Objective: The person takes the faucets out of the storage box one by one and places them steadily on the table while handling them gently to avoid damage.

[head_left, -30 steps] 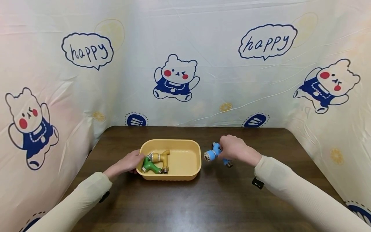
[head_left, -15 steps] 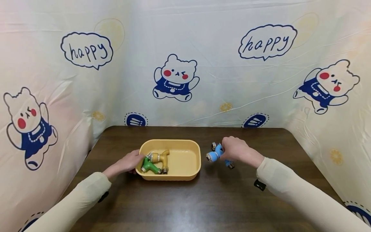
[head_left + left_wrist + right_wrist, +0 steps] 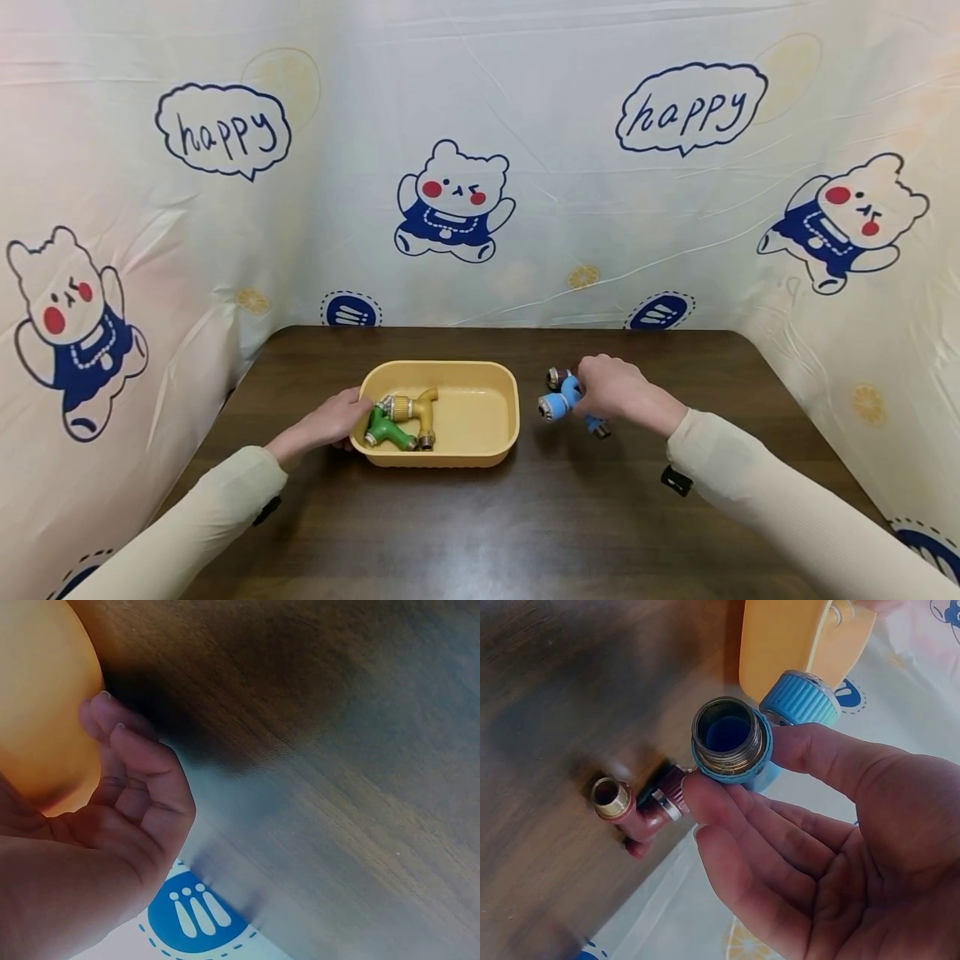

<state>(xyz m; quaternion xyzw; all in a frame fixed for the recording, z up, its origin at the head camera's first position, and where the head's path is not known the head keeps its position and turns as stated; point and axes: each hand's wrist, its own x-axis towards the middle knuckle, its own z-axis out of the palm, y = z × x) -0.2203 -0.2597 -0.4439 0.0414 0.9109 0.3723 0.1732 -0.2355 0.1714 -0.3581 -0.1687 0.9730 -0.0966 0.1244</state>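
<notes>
My left hand (image 3: pixel 341 418) grips the left side of a yellow plastic basin (image 3: pixel 491 457); in the left wrist view its curled fingers lie against the outer wall. A green tap (image 3: pixel 390 429) and an ochre-yellow tap (image 3: pixel 425 414) lie together in the basin's left half. To the right of the basin, my right hand (image 3: pixel 618 388) pinches a blue tap (image 3: pixel 558 405) between thumb and fingers. Its threaded end (image 3: pixel 731 742) faces the right wrist camera. Just behind it a dark red tap (image 3: pixel 641 823) lies on the table, mostly hidden in the head view.
The dark brown wooden table (image 3: pixel 480 533) carries the basin and the red tap. A pale printed curtain (image 3: pixel 562 208) stands close behind the table and along both its sides.
My right hand has shifted slightly to the right with the blue tap, showing more of the dark red tap behind it. My left hand and the basin stay almost still.
</notes>
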